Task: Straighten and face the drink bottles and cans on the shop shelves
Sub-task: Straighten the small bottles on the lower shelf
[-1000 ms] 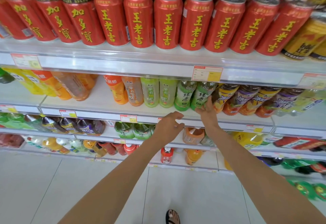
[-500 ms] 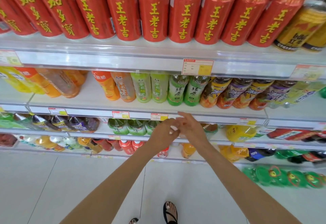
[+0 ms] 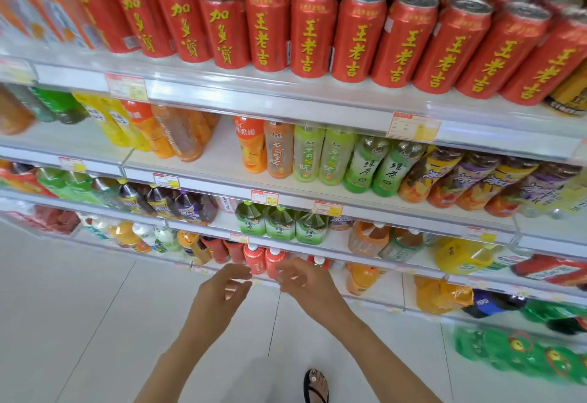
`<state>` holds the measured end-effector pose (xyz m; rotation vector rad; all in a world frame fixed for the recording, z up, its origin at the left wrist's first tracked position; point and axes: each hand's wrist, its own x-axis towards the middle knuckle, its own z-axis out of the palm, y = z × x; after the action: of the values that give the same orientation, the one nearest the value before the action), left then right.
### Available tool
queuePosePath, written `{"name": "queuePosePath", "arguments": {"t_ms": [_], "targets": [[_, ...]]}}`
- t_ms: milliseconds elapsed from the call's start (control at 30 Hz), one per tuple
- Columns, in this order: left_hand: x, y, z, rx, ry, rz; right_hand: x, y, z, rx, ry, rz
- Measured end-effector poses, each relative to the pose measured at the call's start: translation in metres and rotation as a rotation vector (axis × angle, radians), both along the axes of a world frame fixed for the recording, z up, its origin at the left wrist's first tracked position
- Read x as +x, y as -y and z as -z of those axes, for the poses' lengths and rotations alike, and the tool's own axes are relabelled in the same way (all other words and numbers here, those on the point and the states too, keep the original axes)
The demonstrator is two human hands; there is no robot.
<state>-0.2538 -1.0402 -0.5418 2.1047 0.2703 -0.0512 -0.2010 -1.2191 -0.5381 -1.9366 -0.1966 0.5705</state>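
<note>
Red cans (image 3: 313, 32) with yellow characters stand in rows on the top shelf. Below them stand tea and juice bottles, among them two green tea bottles (image 3: 374, 166) and orange juice bottles (image 3: 254, 145). Large green tea bottles (image 3: 281, 223) fill the third shelf. Two red bottles with white caps (image 3: 263, 259) stand on a lower shelf. My left hand (image 3: 222, 288) and my right hand (image 3: 305, 282) hang in front of those red bottles, fingers loosely curled and apart, holding nothing and touching no bottle.
White shelf rails carry price tags (image 3: 413, 126). Dark purple-label bottles (image 3: 178, 205) stand at left on the third shelf. Yellow, dark cola and green bottles (image 3: 521, 352) fill the lower right. The white tiled floor (image 3: 79, 323) and my sandalled foot (image 3: 316, 383) are below.
My right hand has left the green tea bottles on the second shelf. Both hands dropped and came together, then parted slightly in front of the lower shelves. My view shifted right.
</note>
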Motion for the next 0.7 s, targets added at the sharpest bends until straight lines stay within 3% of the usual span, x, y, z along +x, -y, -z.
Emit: {"name": "queuePosePath", "arguments": {"t_ms": [233,700], "targets": [[-0.040,-0.049,-0.010,0.036,0.042,-0.115,-0.031,-0.057,-0.013,-0.070,0.027,-0.179],[-0.106,-0.122,-0.017,0.037,0.144,-0.322,-0.047,-0.140,-0.012,-0.131,0.038,-0.217]]}}
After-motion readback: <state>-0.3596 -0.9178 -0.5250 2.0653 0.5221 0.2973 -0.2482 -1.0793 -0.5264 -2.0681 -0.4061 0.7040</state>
